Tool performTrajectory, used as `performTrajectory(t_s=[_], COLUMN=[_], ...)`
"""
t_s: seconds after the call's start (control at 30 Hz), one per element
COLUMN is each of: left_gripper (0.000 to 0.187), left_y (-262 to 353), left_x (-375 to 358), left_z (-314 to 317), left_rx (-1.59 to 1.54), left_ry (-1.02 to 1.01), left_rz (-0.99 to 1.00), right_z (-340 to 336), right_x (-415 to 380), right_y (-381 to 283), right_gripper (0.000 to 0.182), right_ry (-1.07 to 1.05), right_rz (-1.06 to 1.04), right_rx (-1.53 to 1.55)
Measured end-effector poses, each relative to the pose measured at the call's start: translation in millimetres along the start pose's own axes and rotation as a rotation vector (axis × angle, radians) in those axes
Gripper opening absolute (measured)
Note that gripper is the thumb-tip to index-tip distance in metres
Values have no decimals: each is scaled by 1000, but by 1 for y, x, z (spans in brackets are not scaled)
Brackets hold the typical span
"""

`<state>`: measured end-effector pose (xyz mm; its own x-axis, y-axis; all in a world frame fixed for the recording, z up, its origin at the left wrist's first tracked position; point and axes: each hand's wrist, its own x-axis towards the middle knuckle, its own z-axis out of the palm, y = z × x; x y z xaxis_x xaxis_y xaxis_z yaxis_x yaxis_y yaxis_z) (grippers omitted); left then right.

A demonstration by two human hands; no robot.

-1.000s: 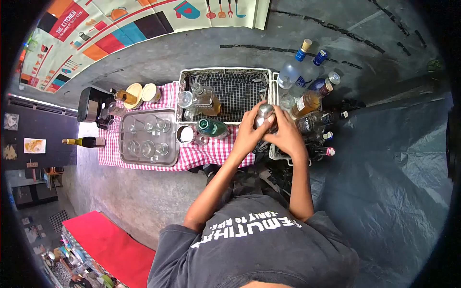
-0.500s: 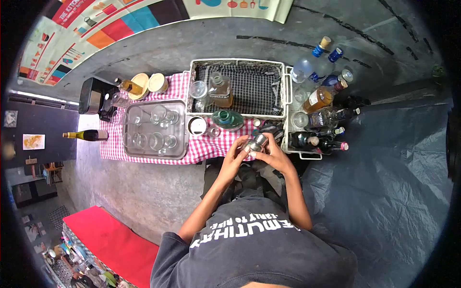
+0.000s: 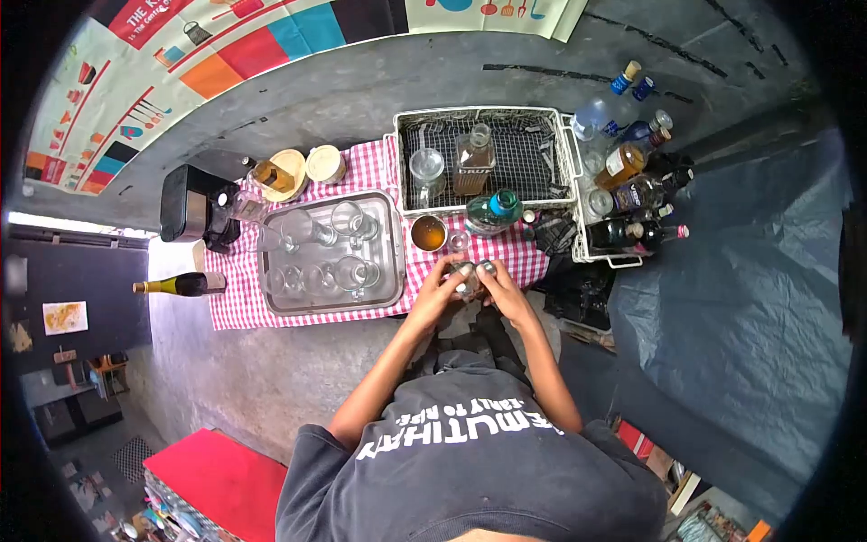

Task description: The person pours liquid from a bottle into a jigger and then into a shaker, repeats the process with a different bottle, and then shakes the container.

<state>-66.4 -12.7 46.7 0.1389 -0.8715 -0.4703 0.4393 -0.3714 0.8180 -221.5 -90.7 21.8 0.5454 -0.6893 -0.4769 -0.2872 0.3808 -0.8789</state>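
My left hand is closed around a small shiny, see-through-looking container at the table's front edge. Close against it, my right hand pinches a small silvery piece, partly hidden by the fingers; I cannot tell whether it is a lid. Just beyond the hands are a cup of amber liquid and a tiny clear glass. A green bottle leans by the basket's front rim, with a small white cap to its right.
A wire basket holds a square bottle and a clear glass. Left of it, a metal tray carries several glasses. Bottles crowd a white rack at right. A wine bottle lies at the cloth's left edge.
My view has shifted, so the table sits further right and the cup's amber contents show. The hands have turned the silvery container, and the right fingers now pinch a piece beside it.
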Motion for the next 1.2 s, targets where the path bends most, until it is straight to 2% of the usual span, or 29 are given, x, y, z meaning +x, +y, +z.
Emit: performTrajectory(t_s=[0.13, 0.2, 0.23, 0.27, 0.33, 0.4, 0.47, 0.6, 0.63, 0.67, 0.73, 0.77, 0.8, 0.87, 0.9, 0.93, 1.0, 1.03, 1.07, 1.13, 1.17, 1.2], left_gripper=[41, 39, 41, 41, 44, 47, 49, 49, 51, 51, 50, 45, 45, 41, 37, 37, 34, 46, 46, 69, 88, 88], left_y=[7, 10, 6, 1, -4, -10, -15, 2, -5, -6, -4, -15, -14, -12, -13, -15, -23, -29, -36, -43, -47, -52], left_x=[-12, -14, -12, -10, -8, -4, 5, -1, 4, 8, 14, 21, 22, 27, 28, 31, 41, 46, 51, 55, 57, 61], left_z=[-26, -34, -37, -39, -44, -46, -49, -49, -52, -55, -65, -68, -70, -72, -73, -75, -85, -92, -94, -93, -92, -90], left_rx=[4, 3, -22, -28, -83, -139, -264, -176, -75, -80, 331, 383, 380, 452, 369, 368, 328, 333, 333, 532, 537, 535], left_ry=[-50, -84, -94, -99, -93, -78, -55, -95, -87, -87, -167, -137, -136, -55, 29, 27, 244, 263, 262, 383, 346, 347], left_rz=[-1, 20, 38, 41, -7, -32, -24, -45, 42, 42, 146, 185, 185, 354, 404, 405, 519, 542, 543, 627, 548, 548], right_z=[33, 53, 56, 58, 73, 83, 94, 103, 103, 102, 101, 98, 97, 94, 96, 95, 90, 87, 84, 78, 76, 74], right_x=[-5, -7, 3, 7, 7, 7, 7, 13, 13, 13, 12, 13, 13, 13, 11, 12, 13, 15, 16, 17, 19, 20], right_y=[-8, -13, -2, 9, 4, -1, -3, 6, 9, 12, 8, 9, 7, 4, -5, -6, -4, -2, 1, 5, 8, 9], right_gripper=[38, 37, 35, 35, 29, 23, 22, 26, 29, 29, 27, 23, 23, 16, 13, 13, 16, 20, 20, 20, 21, 21], right_ry=[52, 282, 229, 232, 334, 347, 356, 338, 329, 328, 364, 342, 342, 351, 385, 387, 401, 420, 421, 384, 381, 381], right_rz=[8, -98, -209, -211, -299, -314, -367, -359, -341, -339, -231, -232, -231, -263, -254, -256, -247, -217, -219, -192, -193, -194], right_rx=[-11, 11, 110, 103, 236, 282, 504, 657, 699, 694, 762, 782, 779, 801, 799, 798, 857, 880, 880, 969, 959, 957])
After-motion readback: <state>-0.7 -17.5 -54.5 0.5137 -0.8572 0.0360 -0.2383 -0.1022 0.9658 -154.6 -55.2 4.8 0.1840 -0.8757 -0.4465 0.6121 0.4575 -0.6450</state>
